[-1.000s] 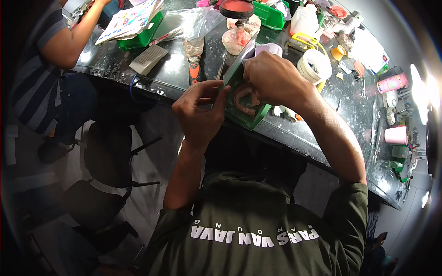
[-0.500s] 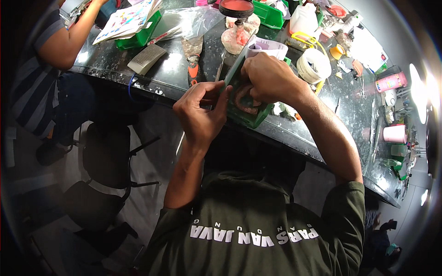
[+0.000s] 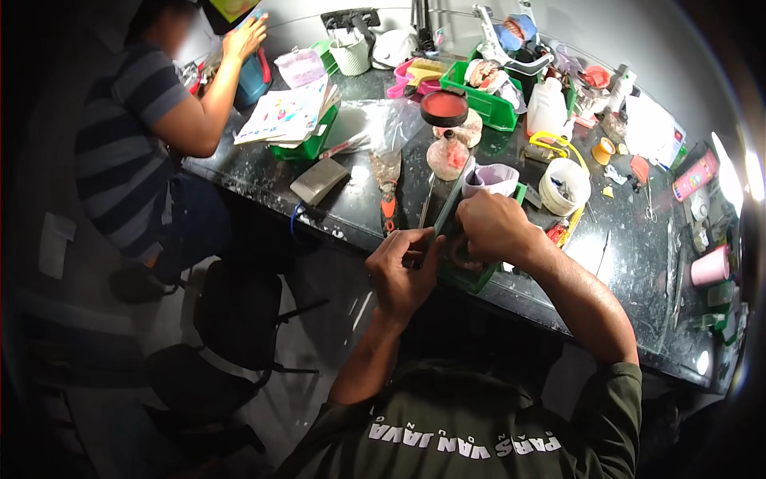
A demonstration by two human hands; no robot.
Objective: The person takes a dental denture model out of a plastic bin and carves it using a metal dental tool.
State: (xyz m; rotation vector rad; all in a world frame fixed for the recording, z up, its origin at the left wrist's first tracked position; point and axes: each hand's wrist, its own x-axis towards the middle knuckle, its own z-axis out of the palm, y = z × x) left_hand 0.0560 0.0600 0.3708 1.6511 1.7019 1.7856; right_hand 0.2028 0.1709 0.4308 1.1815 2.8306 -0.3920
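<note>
My left hand [image 3: 404, 270] pinches the edge of a thin, flat, glass-like panel [image 3: 452, 198] that stands tilted beside a green plastic bin [image 3: 472, 282] at the table's front edge. Over that bin, my right hand [image 3: 496, 227] is closed with its fingertips curled down; what they grip, if anything, is hidden. A brownish horseshoe-shaped piece [image 3: 461, 257], like a dental arch, lies in the bin, mostly in shadow and close to the right fingertips. Curled whitish paper [image 3: 491, 177] sticks up at the bin's far end.
Left of the panel lie a spatula with an orange-black handle [image 3: 388, 209] and a grey block [image 3: 319, 182]. Beyond stand a round red-topped articulated stand [image 3: 444, 110] and a white tub [image 3: 565, 188]. A co-worker [image 3: 148, 120] sits at the left, near a black chair [image 3: 235, 311].
The view has tilted up, so the table appears lower and further right, with more of its far side showing. Both hands keep nearly the same pose; the horseshoe piece shows less.
</note>
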